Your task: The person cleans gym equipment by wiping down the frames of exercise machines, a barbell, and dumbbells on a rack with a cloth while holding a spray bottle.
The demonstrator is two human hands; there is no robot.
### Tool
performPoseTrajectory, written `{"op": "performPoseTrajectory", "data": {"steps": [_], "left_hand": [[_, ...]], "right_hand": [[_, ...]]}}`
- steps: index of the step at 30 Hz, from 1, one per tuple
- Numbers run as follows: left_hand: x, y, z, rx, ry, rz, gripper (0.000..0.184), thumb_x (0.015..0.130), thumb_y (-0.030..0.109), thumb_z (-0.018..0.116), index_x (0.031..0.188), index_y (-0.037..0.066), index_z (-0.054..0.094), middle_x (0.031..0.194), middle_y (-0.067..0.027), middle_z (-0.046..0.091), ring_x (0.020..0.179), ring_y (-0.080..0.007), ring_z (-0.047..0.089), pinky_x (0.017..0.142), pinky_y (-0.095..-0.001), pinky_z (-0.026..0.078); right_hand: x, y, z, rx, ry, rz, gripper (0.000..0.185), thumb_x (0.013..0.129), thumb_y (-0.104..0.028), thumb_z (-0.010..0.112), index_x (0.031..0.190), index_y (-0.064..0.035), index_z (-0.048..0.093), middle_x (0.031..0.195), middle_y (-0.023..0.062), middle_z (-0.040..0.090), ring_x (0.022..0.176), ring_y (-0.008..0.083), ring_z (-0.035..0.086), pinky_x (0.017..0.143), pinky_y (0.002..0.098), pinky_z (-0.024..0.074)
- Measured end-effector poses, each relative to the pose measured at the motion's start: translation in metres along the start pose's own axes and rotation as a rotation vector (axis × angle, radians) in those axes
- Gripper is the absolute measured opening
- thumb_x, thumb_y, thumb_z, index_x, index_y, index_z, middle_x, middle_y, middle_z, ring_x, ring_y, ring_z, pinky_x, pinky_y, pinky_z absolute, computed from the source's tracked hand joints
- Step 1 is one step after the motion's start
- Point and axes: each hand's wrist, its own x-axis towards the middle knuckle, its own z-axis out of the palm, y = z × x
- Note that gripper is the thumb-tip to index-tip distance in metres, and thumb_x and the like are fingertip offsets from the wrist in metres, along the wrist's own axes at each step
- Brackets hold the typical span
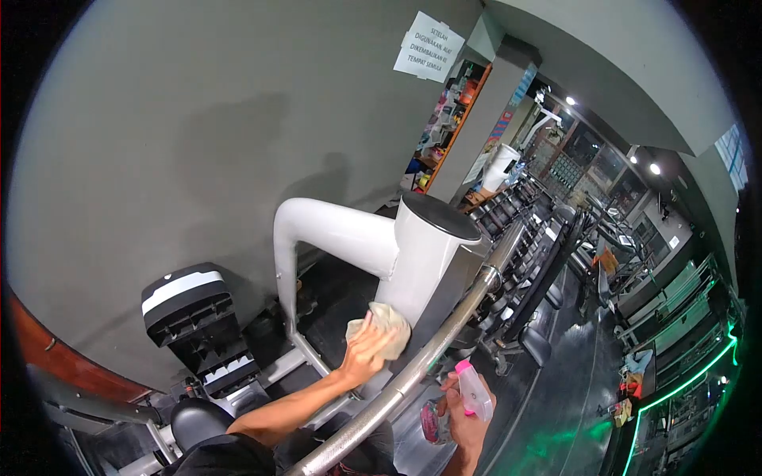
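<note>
Nearest the camera, along the bottom edge, a dark sleeve point(230, 456) leads to the left hand point(363, 351), its fingers extended and lightly bent over a beige cloth point(390, 327). The cloth lies at the centre of the frame, bunched against the lower part of a white machine column point(421, 274). This looks like a wiping contact; another stroke there would call for steady pressure and fingers kept clear of the knurled metal bar point(397, 389) slanting beside it. At lower centre-right, the right hand point(468, 424) is closed around a translucent spray bottle point(476, 393) with pink parts; whether liquid is inside cannot be told. Farther out, at upper centre-right, an orange-edged shelf unit point(459, 128) holds small, mixed items, and beside it stands a white bin point(500, 168), its contents hidden.
</note>
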Motion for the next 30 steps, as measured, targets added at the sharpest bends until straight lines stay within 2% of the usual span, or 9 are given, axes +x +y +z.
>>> {"op": "performPoseTrajectory", "data": {"steps": [2,4,6,8,12,18,26,29,30], "left_hand": [[0.043,0.019,-0.008,0.053,0.418,-0.092,0.065,0.055,-0.005,0.058,0.119,-0.002,0.06,0.087,-0.0151,0.062,0.093,-0.0341,0.062,0.101,-0.0497,0.041],[0.09,0.035,-0.028,-0.018,0.476,-0.04,0.064,0.055,-0.005,0.058,0.119,-0.004,0.059,0.084,-0.0146,0.06,0.098,-0.0356,0.061,0.103,-0.0483,0.038],[0.13,0.053,-0.052,-0.035,0.32,0.029,0.063,0.058,-0.004,0.06,0.121,0.0,0.06,0.083,-0.011,0.061,0.098,-0.0333,0.061,0.105,-0.0506,0.035],[0.16,0.054,-0.057,0.136,0.177,0.288,0.058,0.061,0.001,0.063,0.118,0.006,0.063,0.083,-0.0058,0.062,0.097,-0.0296,0.061,0.104,-0.052,0.036],[0.145,0.03,-0.032,0.246,0.19,0.438,0.052,0.062,0.011,0.063,0.114,0.014,0.067,0.082,-0.0018,0.061,0.095,-0.0261,0.058,0.099,-0.0548,0.039],[0.047,-0.005,-0.006,0.209,-0.052,0.32,0.053,0.062,0.012,0.066,0.115,0.019,0.066,0.085,-0.0023,0.063,0.097,-0.0272,0.058,0.099,-0.0563,0.039],[-0.056,-0.052,0.009,0.284,-0.301,0.415,0.054,0.057,0.015,0.069,0.111,0.018,0.067,0.093,-0.0028,0.065,0.103,-0.0267,0.059,0.104,-0.0524,0.039],[-0.081,-0.064,-0.007,0.008,-0.382,0.131,0.056,0.06,-0.003,0.054,0.113,0.009,0.065,0.099,-0.0128,0.065,0.107,-0.0273,0.06,0.102,-0.0374,0.043],[-0.089,-0.064,-0.008,0.008,-0.384,0.136,0.056,0.06,-0.003,0.054,0.113,0.009,0.065,0.099,-0.0128,0.065,0.107,-0.0273,0.06,0.102,-0.0374,0.043]], "right_hand": [[-0.002,0.0,0.0,0.06,0.006,0.0,0.023,0.083,-0.007,0.064,0.102,0.006,0.059,0.078,0.0078,0.064,0.054,0.0103,0.057,0.05,0.0242,0.0455],[-0.003,0.0,0.0,0.08,0.001,-0.003,0.024,0.084,-0.008,0.065,0.102,0.006,0.059,0.078,0.0079,0.064,0.054,0.0104,0.057,0.05,0.0242,0.0453],[-0.004,-0.001,0.0,0.099,-0.004,-0.002,0.024,0.084,-0.009,0.065,0.102,0.006,0.059,0.078,0.0081,0.063,0.054,0.0104,0.056,0.05,0.0242,0.0451],[-0.005,0.0,0.001,0.095,-0.026,-0.009,0.024,0.084,-0.011,0.065,0.101,0.0059,0.06,0.078,0.0078,0.063,0.054,0.01,0.056,0.05,0.0239,0.0451],[-0.003,0.003,0.0,0.058,-0.029,-0.018,0.024,0.085,-0.012,0.066,0.1,0.0056,0.06,0.077,0.0071,0.064,0.054,0.0095,0.057,0.05,0.0237,0.0452],[-0.005,0.006,0.002,0.046,-0.017,-0.005,0.026,0.086,-0.016,0.068,0.098,0.005,0.06,0.073,0.0053,0.063,0.054,0.0091,0.058,0.05,0.0237,0.0453],[-0.011,0.008,0.0,0.057,0.0,0.003,0.026,0.086,-0.014,0.067,0.101,0.006,0.059,0.078,0.0076,0.064,0.053,0.0108,0.058,0.049,0.0248,0.0454],[-0.017,0.006,-0.005,0.157,-0.003,0.01,0.025,0.086,-0.011,0.065,0.103,0.0066,0.058,0.079,0.0105,0.063,0.053,0.013,0.058,0.048,0.0264,0.0456],[-0.018,0.007,-0.007,0.159,0.002,0.007,0.025,0.086,-0.011,0.065,0.103,0.0066,0.058,0.079,0.0105,0.063,0.053,0.013,0.058,0.048,0.0264,0.0456]]}}
